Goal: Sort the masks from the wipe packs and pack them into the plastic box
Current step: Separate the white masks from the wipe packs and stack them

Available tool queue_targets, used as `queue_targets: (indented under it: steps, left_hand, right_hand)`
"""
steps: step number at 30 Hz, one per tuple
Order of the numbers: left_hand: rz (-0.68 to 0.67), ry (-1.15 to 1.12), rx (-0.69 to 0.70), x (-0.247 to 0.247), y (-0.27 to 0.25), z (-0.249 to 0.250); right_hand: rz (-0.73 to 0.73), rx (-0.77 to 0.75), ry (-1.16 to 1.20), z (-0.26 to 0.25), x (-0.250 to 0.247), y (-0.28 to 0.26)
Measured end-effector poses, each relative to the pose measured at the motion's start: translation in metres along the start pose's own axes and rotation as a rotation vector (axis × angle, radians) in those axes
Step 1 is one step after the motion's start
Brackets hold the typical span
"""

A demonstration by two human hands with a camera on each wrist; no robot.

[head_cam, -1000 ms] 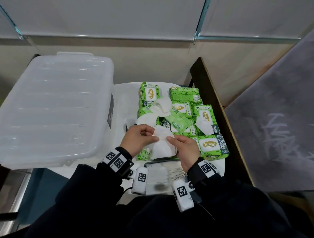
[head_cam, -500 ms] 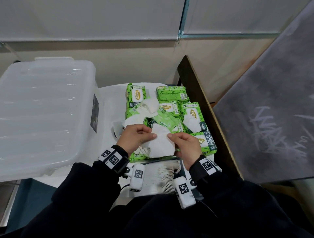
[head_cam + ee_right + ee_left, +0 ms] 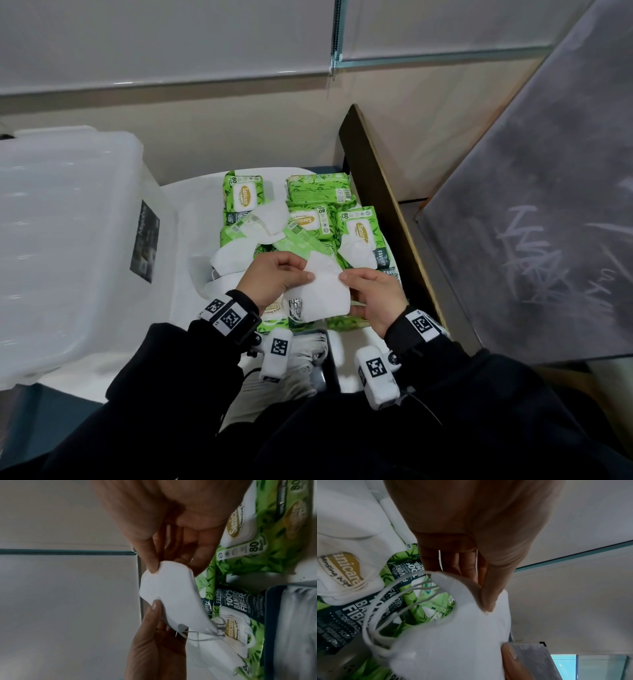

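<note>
Person wore black long sleeves (image 3: pixel 171 377), black wristbands (image 3: pixel 233 317) with square-code tags, and white tagged camera pods (image 3: pixel 277 354) under both wrists.

White masks on leaf-printed green packs

The held mask (image 3: pixel 322 291) is seen as plain white, as are its ear loops (image 3: pixel 388 601); the wipe packs (image 3: pixel 359 233) are printed bright green with a darker leaf pattern (gold oval logos on white lids, dark panels lettered in white), and the plastic box (image 3: pixel 61 246) is shown translucent white.
</note>
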State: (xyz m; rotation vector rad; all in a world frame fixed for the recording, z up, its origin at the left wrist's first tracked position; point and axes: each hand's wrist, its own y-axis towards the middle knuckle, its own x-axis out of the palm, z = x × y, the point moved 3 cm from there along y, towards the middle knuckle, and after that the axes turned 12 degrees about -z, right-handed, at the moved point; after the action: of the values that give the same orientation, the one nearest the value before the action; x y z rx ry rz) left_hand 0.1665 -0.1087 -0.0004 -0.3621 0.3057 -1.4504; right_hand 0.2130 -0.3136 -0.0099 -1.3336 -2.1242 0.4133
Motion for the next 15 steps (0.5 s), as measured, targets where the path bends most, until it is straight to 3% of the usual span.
queue_targets:
  steps: [4, 9, 15]
  left_hand:
    - [-0.057, 0.11, -0.054, 0.018, 0.02, -0.004]
    - [-0.333, 0.34, -0.223, 0.038, 0.041, -0.021]
    - [-0.261, 0.396, -0.308, 0.051, 0.06, -0.029]
  right_hand:
    - [-0.003, 0.04, 0.044, -0.003, -0.03, 0.009]
    - [0.032, 0.099, 0.085, -0.002, -0.067, 0.021]
    - [0.08, 0.174, -0.036, 0.012, -0.109, 0.043]
